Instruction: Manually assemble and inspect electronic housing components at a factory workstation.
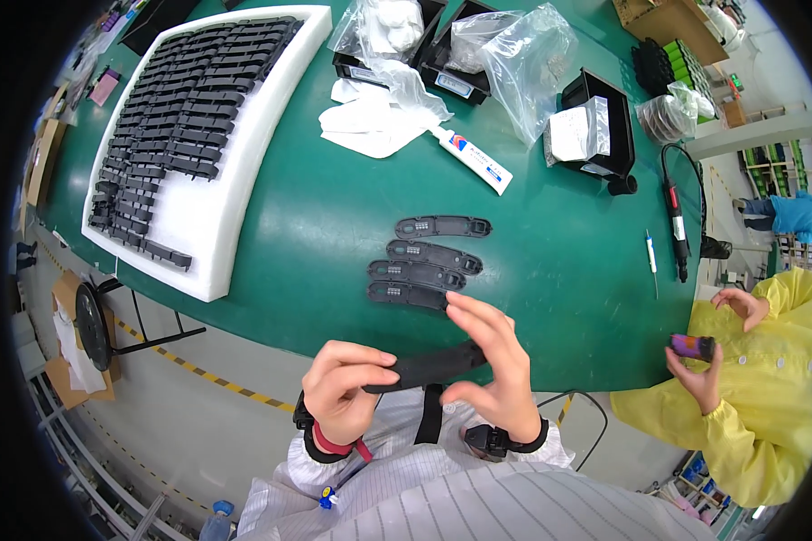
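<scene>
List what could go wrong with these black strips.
The held strip might slip: the left hand pinches one end while the right hand is spread open. The right hand's fingers appear close to the nearest loose strip, so they could nudge it out of line.

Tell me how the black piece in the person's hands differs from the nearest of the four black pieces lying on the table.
The held piece is off the table, its left end pinched by the left hand; the lying piece rests on the green tabletop.
The held piece shows a plain dark face; the lying piece shows a pale patterned patch.
The held piece slants up to the right; the lying piece runs nearly level.
Both are black, long and narrow.
</scene>
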Tool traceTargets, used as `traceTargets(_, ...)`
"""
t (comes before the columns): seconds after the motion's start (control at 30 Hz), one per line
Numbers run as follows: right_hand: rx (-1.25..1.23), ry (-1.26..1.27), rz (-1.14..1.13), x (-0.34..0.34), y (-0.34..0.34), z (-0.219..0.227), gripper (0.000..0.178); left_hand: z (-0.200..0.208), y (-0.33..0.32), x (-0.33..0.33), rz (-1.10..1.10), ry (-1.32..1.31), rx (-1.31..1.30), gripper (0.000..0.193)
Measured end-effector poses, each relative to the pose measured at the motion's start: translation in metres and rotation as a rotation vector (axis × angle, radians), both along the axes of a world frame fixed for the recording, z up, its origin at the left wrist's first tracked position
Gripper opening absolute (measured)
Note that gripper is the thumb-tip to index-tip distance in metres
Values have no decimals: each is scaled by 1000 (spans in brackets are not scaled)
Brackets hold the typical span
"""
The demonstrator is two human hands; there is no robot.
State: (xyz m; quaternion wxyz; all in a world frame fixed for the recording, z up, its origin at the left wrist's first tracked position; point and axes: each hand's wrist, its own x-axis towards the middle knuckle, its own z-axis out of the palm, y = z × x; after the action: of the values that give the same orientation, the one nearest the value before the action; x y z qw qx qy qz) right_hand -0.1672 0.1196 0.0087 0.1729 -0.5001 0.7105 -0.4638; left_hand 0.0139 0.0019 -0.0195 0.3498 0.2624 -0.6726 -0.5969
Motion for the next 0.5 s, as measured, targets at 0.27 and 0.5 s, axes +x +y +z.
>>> traceTargets(0.27,-125,-247,-115,14,4,-6,45,2,-1,-18,-96,227,181,65)
traceTargets(0.5,-183,-174,-177,14,6,-9,46,8,0,-20,-147,286,701,63)
